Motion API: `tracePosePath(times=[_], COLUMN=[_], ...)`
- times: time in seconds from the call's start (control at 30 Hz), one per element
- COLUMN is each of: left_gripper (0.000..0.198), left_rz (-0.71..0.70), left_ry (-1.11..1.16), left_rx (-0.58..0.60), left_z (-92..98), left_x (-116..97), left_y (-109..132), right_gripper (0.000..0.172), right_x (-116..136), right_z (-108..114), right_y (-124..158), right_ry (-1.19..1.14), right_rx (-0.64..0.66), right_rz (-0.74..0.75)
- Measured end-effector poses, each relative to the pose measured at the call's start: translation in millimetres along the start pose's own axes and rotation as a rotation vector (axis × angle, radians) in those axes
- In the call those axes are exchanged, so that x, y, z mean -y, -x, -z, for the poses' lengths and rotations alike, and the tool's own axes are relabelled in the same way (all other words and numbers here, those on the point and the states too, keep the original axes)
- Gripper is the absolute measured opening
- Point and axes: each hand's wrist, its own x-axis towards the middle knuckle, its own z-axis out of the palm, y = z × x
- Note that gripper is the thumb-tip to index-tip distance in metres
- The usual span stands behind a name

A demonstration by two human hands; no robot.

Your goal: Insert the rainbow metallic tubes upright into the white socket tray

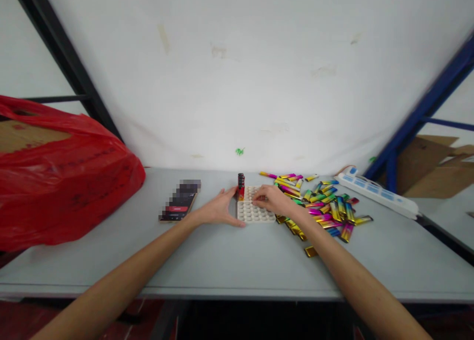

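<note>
A white tray [256,217] with rows of small rounded holes lies on the table. Along its left side stands a short row of slim upright pieces [241,188] with dark tops and red-and-yellow bodies. My left hand [218,209] rests against the tray's left side, thumb near the front corner and fingers spread apart from it, close to the upright row. Over the tray's right half, my right hand [272,198] has its fingertips pinched together. Whatever is between them is hidden. Shiny gradient-coloured flat pieces [326,207] lie in a loose pile beside my right wrist.
On the left, a phone-like device [180,205] with a partly blurred screen lies flat. Farther left sits a red plastic bag [74,182] with cardboard inside. A white power strip [381,193] runs along the right side, near a blue frame post [418,118]. A white wall rises behind the table.
</note>
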Motion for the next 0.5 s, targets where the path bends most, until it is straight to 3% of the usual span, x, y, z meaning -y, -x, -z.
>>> tracePosePath(times=[0.5], left_gripper=[0.109], left_rz=[-0.003], left_ry=[0.002], left_rx=[0.002], left_z=[-3.1], left_x=[3.4], left_y=[2.2], right_gripper=[0.010], right_x=[9.5], right_z=[-5.4], right_y=[0.8], right_ry=[0.027], right_rx=[-0.058], right_rz=[-0.072])
